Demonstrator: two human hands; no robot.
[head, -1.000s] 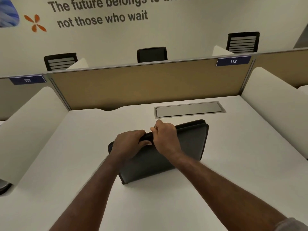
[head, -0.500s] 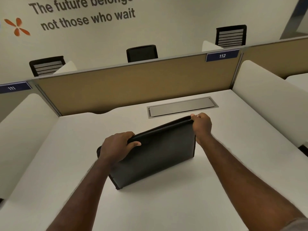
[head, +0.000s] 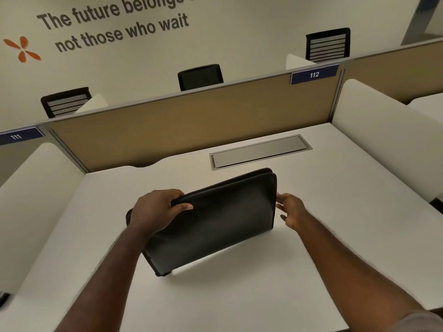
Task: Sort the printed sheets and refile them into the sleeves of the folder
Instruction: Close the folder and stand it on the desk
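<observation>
**Folder held on edge, right hand lowered**

One black folder is stood on edge on the white desk. Its top edge is gripped by the left hand. The right hand, earlier at the top corner, is now lower beside the side edge, fingers loosely extended.

A white worktop fills the near part of the view, with a flat grey cable hatch set flush into it toward the far side. Rounded white side screens stand on the left and right. Behind runs a tan divider panel with a metal top rail, carrying blue number plates reading 112 and 111. Beyond the divider, three black chair backs show against a cream wall, which bears dark lettering and an orange petal mark. The light is even and soft.
</observation>
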